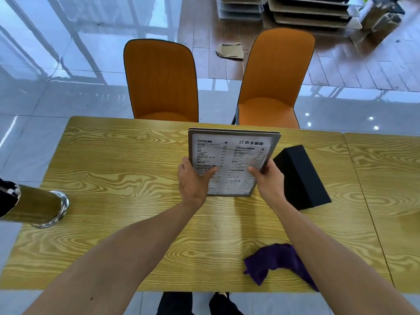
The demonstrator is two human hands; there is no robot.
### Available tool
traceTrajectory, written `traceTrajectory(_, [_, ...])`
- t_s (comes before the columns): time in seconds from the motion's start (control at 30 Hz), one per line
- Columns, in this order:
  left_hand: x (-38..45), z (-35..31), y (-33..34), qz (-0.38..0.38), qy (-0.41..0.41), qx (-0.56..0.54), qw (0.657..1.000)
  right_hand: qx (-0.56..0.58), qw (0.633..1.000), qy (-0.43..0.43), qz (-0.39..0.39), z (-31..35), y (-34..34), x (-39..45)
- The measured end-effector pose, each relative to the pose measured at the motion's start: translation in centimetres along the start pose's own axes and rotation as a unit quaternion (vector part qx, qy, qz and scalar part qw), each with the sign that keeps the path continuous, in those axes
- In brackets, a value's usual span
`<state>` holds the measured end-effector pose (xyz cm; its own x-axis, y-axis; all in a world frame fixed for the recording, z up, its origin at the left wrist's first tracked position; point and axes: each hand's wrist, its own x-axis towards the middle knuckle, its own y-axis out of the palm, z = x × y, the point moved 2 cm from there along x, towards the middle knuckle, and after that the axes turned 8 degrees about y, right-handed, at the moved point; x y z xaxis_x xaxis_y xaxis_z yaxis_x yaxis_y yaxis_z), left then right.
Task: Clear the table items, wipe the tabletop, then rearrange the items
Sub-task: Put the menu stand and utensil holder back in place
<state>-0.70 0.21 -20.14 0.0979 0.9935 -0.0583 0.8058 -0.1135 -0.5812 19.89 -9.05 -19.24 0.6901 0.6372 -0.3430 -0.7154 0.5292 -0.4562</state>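
A framed menu board (236, 153) with printed white sheet stands tilted above the middle of the wooden table (127, 178). My left hand (193, 183) grips its lower left edge, thumb across the front. My right hand (268, 178) grips its lower right edge. A black box (302, 178) lies on the table just right of my right hand. A crumpled purple cloth (272, 262) lies near the table's front edge, partly under my right forearm.
Two orange chairs (161, 80) (272, 76) stand at the table's far side. A gold cylinder with a chrome rim (41, 208) juts in at the left edge. A second table (386, 178) abuts on the right. Stacked boards (306, 12) lie on the floor beyond.
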Motion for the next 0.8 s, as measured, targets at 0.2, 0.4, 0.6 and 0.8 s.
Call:
traceTrajectory(0.2, [0.1, 0.3, -0.4, 0.028, 0.016, 0.015, 0.999, -0.002, 1.0, 0.005, -0.004, 0.2, 0.0, -0.8])
traceTrajectory(0.4, [0.9, 1.6, -2.5, 0.037, -0.003, 0.019, 0.999, -0.027, 0.997, 0.056, -0.044, 0.0, 0.7, -3.1])
traceTrajectory(0.6, [1.5, 3.0, -6.0, 0.062, -0.017, 0.033, 0.997, -0.199, 0.979, 0.049, 0.013, -0.5, 4.6, -7.3])
traceTrajectory(0.8, [2.6, 5.9, -13.3, 0.047, 0.013, 0.062, 0.997, -0.219, 0.942, -0.09, 0.237, 5.1, 13.2, -9.2])
